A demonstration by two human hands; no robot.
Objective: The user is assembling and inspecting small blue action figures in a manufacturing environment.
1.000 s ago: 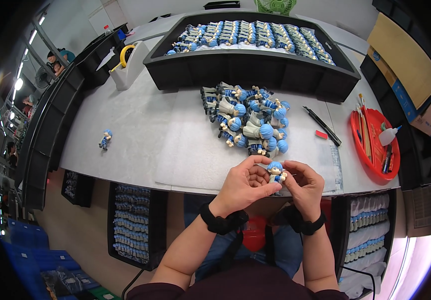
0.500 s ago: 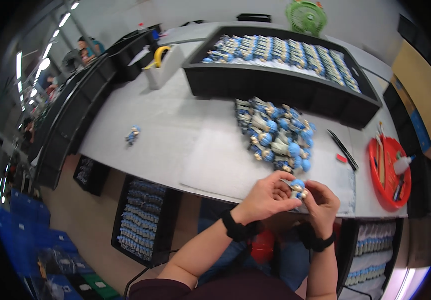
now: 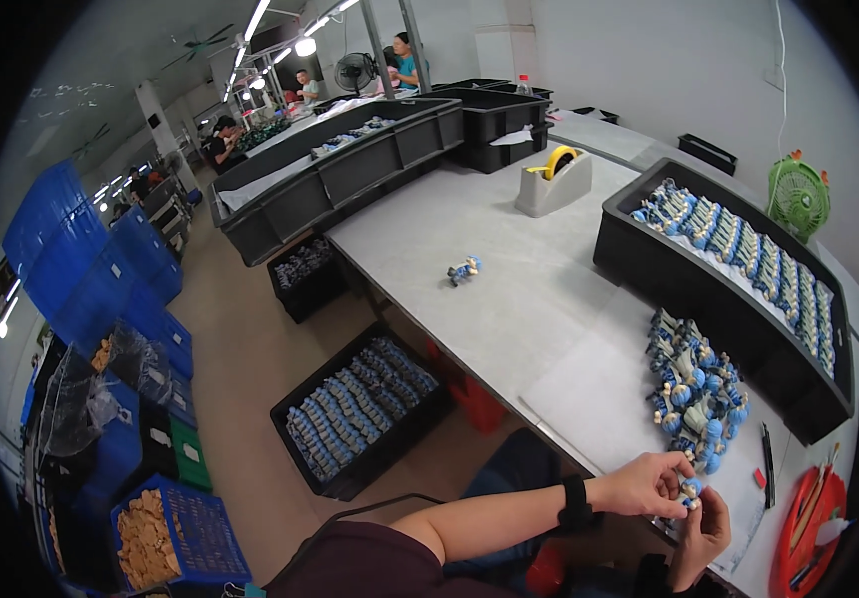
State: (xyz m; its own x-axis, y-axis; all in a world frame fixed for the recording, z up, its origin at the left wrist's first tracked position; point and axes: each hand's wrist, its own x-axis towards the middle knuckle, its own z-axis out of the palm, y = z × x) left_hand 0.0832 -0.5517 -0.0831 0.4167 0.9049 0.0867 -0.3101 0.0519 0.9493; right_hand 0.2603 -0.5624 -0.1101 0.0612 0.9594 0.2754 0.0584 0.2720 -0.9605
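A small figurine [image 3: 689, 492] with a blue cap and pale body is held between my two hands above the table's near edge. The thumb and fingers of my left hand [image 3: 644, 485] pinch it from the left. From the right, my right hand [image 3: 705, 538] grips it, fingers curled. Parts of the figurine are hidden behind the fingertips. Just beyond my hands lies a heap of similar blue and grey figurines [image 3: 696, 394]. Farther left, a single figurine [image 3: 465, 270] rests alone on the table.
A black tray [image 3: 718, 324] with rows of figurines stands at the right. A tape dispenser [image 3: 555, 189], black pen [image 3: 768, 463], red block [image 3: 760, 479] and red basin [image 3: 786, 543] sit on the table. Another filled crate [image 3: 335, 486] is on the floor. People work at the far left.
My view has swung to the left, so the table now sits farther right and more of the room shows. Both hands still hold the figurine, its angle slightly changed.
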